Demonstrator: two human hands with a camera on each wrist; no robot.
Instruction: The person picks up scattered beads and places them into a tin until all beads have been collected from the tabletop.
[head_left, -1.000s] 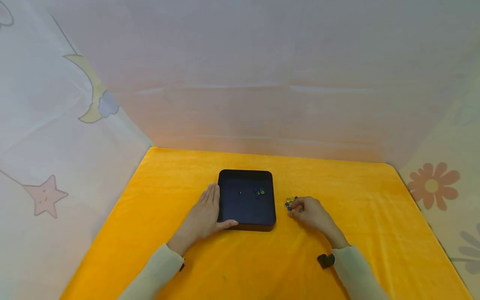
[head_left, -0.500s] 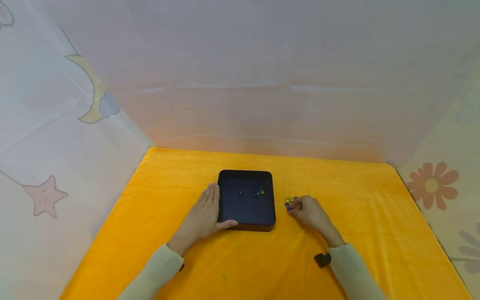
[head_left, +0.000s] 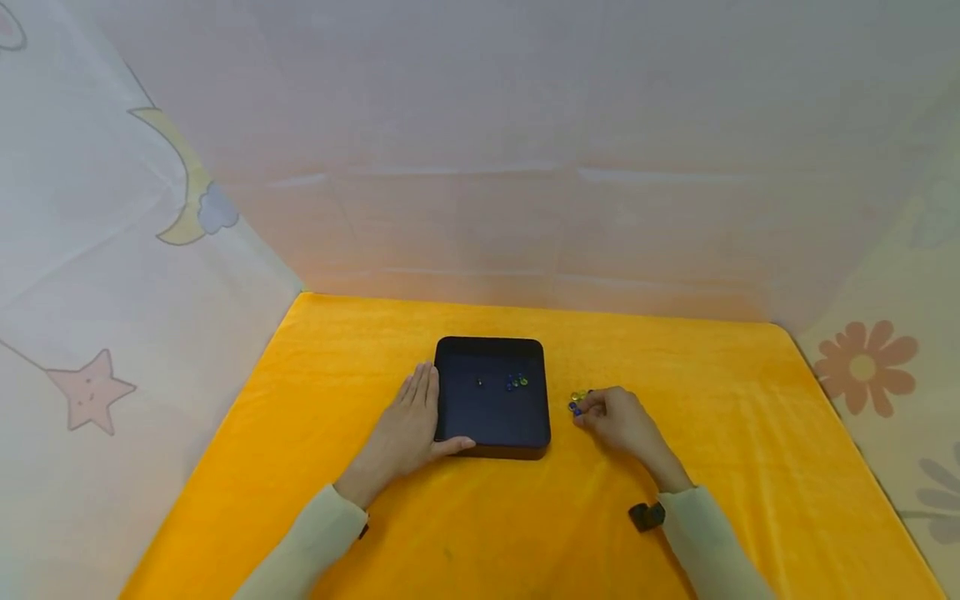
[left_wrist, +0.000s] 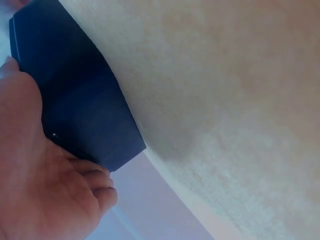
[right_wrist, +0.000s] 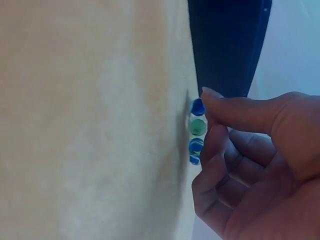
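We think the marbles [head_left: 573,407] right of the frame's centre could roll apart if the right hand [head_left: 621,421], fingers curled beside them, nudges one; we cannot tell whether it grips any. We see the left hand [head_left: 405,425] straight-fingered, thumb spread, against the black tray [head_left: 492,425] near centre.

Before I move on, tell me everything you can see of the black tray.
The black tray is squarish, smooth, with rounded corners and low walls; plastic or metal, I can't tell. It lies flat on the yellow cloth. The left hand rests against its left side, thumb at the near edge. Inside, a cluster of blue and yellowish marbles sits right of centre, with a single marble to its left.
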